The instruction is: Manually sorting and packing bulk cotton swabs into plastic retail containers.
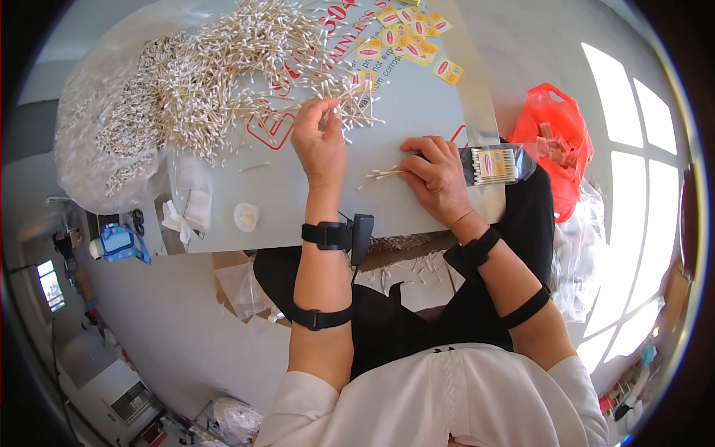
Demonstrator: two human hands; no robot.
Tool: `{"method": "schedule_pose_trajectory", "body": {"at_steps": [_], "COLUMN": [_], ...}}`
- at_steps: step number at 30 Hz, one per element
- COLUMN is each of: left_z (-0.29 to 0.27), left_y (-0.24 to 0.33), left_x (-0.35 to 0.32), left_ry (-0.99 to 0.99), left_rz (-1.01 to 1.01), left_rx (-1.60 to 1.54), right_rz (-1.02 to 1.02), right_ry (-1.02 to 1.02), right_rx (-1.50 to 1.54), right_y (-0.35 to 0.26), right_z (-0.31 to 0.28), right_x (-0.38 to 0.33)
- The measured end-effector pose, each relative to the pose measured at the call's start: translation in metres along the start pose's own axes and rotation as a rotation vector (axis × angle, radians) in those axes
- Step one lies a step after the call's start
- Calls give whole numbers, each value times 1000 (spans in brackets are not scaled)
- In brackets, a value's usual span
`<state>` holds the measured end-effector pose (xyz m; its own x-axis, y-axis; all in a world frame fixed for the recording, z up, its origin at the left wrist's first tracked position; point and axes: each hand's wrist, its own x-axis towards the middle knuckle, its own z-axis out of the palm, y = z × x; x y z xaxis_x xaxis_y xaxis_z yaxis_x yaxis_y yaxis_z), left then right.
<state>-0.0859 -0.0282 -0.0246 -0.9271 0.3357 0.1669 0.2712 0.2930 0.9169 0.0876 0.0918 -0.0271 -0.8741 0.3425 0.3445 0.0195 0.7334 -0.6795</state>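
Nearest us, our right hand (438, 179) lies on the grey board (417, 134), its fingers pressed down on the open end of a small clear packet of cotton swabs (494, 165), with a loose few swabs (380, 176) lying just left of the fingertips. A little farther out, our left hand (319, 140) has its fingers pinched together on a cluster of swabs (348, 100) at the edge of the big swab heap (223, 74). We judge the step in hand to be gathering a portion of swabs to fill the packet; the next move would call for lining the sticks up parallel and sliding them in at the packet's mouth while the right hand keeps it flat. Around the work, a small white cap (246, 216) sits near the board's left edge, and yellow-and-red labels (410, 37) are scattered at the far side. A red plastic bag (555, 141) lies to the right, a clear bag of more swabs (112, 134) to the far left. Stray crossed swabs could snag a clean pickup.
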Motion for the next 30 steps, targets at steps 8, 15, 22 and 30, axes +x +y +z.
{"method": "schedule_pose_trajectory", "body": {"at_steps": [8, 15, 22, 30], "left_z": [-12, 4, -9, 2], "left_y": [9, 6, 14, 20], "left_x": [-8, 11, 9, -47], "left_ry": [160, -26, 38, -195], "left_rz": [133, -62, -48, 218], "left_rx": [539, 487, 306, 485], "right_rz": [3, -13, -3, -13], "right_ry": [8, 11, 24, 41], "right_rx": [23, 21, 29, 50], "right_y": [3, 2, 3, 4], "right_z": [-2, 0, -1, 0], "right_x": [-2, -1, -3, -2]}}
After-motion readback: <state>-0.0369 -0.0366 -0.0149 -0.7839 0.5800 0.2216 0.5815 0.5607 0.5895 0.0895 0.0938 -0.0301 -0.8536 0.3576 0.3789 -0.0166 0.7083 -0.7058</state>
